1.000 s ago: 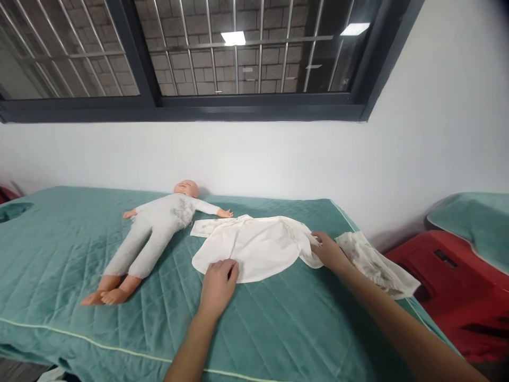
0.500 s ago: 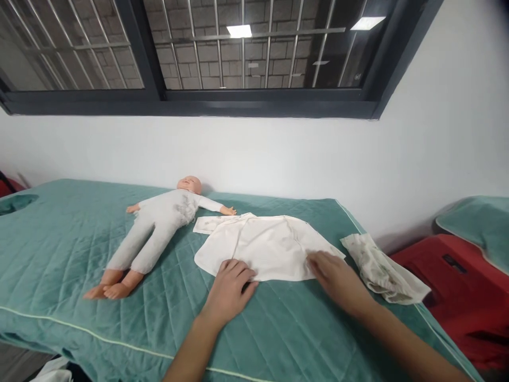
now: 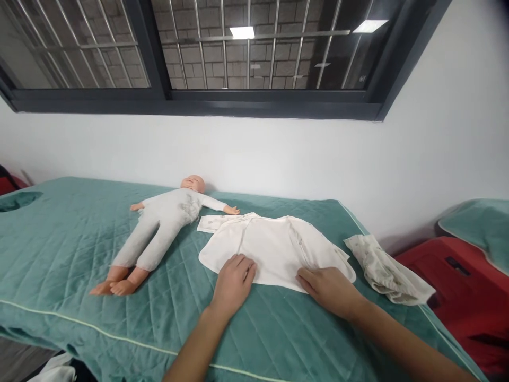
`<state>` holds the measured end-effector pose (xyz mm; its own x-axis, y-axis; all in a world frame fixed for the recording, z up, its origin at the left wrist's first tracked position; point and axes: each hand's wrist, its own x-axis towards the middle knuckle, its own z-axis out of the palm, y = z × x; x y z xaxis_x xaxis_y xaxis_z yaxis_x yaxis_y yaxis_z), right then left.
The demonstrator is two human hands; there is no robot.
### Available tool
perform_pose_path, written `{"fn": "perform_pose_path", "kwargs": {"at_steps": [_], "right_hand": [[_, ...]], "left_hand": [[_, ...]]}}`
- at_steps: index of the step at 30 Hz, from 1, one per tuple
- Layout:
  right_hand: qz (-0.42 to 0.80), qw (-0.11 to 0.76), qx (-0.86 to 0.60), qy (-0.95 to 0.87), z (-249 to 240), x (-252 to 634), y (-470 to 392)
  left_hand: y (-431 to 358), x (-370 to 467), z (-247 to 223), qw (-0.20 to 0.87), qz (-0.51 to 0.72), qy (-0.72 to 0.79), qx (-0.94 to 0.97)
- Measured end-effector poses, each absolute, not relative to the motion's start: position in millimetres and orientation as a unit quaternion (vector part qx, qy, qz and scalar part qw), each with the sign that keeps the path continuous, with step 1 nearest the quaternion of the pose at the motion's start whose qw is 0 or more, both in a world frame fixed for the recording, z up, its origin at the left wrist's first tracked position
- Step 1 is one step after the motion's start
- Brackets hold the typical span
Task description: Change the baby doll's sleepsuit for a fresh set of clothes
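A small white garment (image 3: pixel 266 246) lies spread on the green quilted cover, one sleeve reaching left toward the doll's hand. My left hand (image 3: pixel 234 284) rests on its lower left edge, fingers curled together on the cloth. On the lower right part, my right hand (image 3: pixel 328 286) pinches the fabric between thumb and fingers. A doll (image 3: pixel 169 215) in a pale suit lies on its back to the left, arms spread. Right of the garment sits a crumpled white patterned cloth (image 3: pixel 385 270).
The green cover (image 3: pixel 79 239) spans the bed up to the white wall (image 3: pixel 258 154). Above is a barred window (image 3: pixel 254 103) with a dark frame. A red case-like object (image 3: pixel 465 292) stands at the right, partly under green cloth (image 3: pixel 481 223).
My right hand has moved left and slightly down, and its fingers have closed on the garment. The right side of the garment has shifted and widened. My left hand's fingers have drawn closer together.
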<state>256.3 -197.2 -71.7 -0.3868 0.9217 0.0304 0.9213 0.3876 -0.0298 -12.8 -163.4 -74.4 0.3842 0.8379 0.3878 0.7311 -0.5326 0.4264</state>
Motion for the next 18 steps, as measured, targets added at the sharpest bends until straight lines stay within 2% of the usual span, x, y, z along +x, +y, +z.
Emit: {"fn": "perform_pose_path", "kwargs": {"at_steps": [3, 5, 10, 14, 18], "right_hand": [[0.043, 0.099, -0.568, -0.816, -60, 239, -168], [0.064, 0.158, -0.617, -0.768, -58, 225, -137], [0.067, 0.150, -0.761, -0.628, -76, 199, -63], [0.028, 0.179, -0.806, -0.563, -95, 188, -38], [-0.021, 0.228, -0.795, -0.561, -106, 193, -24]], "left_hand": [[-138, 4, -75, 0.120, 0.336, 0.524, 0.774], [-114, 20, -76, 0.119, 0.305, 0.557, 0.763], [-51, 46, -81, 0.090, 0.215, 0.624, 0.746], [-19, 44, -84, 0.082, 0.200, 0.650, 0.729], [-1, 39, -85, 0.032, 0.195, 0.648, 0.736]]}}
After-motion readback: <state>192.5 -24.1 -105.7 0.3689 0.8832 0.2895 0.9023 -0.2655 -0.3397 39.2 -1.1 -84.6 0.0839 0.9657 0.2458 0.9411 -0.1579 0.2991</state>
